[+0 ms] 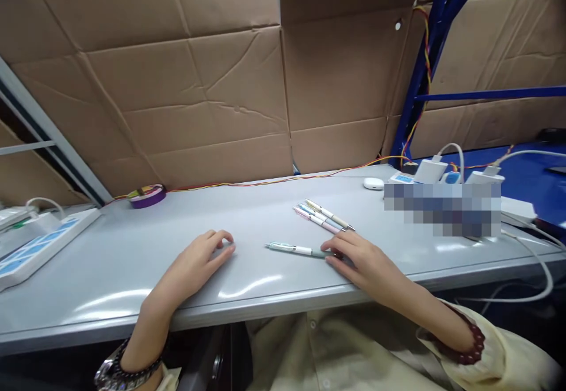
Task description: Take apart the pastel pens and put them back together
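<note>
A pale green pen (pixel 287 249) with a white band lies on the grey tabletop, its tip pointing left. My right hand (pixel 362 258) is at its right end, thumb and fingers closed around it; the fingers partly hide that end. Just beyond lie several pens in a loose bundle, among them a pink pen (pixel 313 216) and a cream pen (pixel 327 213). Resting on the table to the left, my left hand (pixel 192 270) has loosely bent fingers, thumb apart from the index finger, and nothing in it.
A purple roll of tape (pixel 148 197) sits at the back left. White power strips stand on the left (pixel 48 240) and right, the right one with plugs and cables. A white earphone case (pixel 374 183) is near the back. Cardboard (pixel 212 84) walls the rear; thin wires run along it.
</note>
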The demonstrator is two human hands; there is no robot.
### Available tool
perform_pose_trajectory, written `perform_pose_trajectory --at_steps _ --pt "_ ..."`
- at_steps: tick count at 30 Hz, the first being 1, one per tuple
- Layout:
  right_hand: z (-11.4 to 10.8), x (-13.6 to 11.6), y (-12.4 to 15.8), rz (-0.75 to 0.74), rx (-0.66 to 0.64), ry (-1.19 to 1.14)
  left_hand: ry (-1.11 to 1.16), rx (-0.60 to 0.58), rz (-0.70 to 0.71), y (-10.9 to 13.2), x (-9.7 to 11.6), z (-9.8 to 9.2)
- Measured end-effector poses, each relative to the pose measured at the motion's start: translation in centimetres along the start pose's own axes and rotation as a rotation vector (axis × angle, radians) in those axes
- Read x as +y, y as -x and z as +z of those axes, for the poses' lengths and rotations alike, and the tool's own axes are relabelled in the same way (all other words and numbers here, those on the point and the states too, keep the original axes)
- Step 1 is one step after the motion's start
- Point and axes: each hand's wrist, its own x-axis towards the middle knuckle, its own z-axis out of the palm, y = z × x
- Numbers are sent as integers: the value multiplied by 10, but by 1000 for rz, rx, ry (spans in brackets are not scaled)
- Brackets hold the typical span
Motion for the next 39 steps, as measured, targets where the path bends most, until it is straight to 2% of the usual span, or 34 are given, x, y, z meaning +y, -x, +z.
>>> perform_pose_trajectory --at_steps 6,14,21,25,29,33,35,39 --pt "0 -1 -1 3 25 3 15 16 20 0 -1 0" --pt "0 -3 -2 94 37 51 2 -7 30 -1 -4 1" --pt "-1 4 -15 79 66 318 -25 12 7 -1 1 1" --pt "-2 16 -21 142 90 444 -76 24 36 1 13 5" --pt "-3 25 -23 166 -27 384 -70 -42 181 8 36 7" --pt "-6 25 -25 22 -98 258 -181 -48 413 6 68 5" --pt "-9 23 -25 -42 -109 183 -270 -23 516 -8 83 4" --pt "-11 19 -24 -76 -127 57 -423 32 697 -53 102 14"
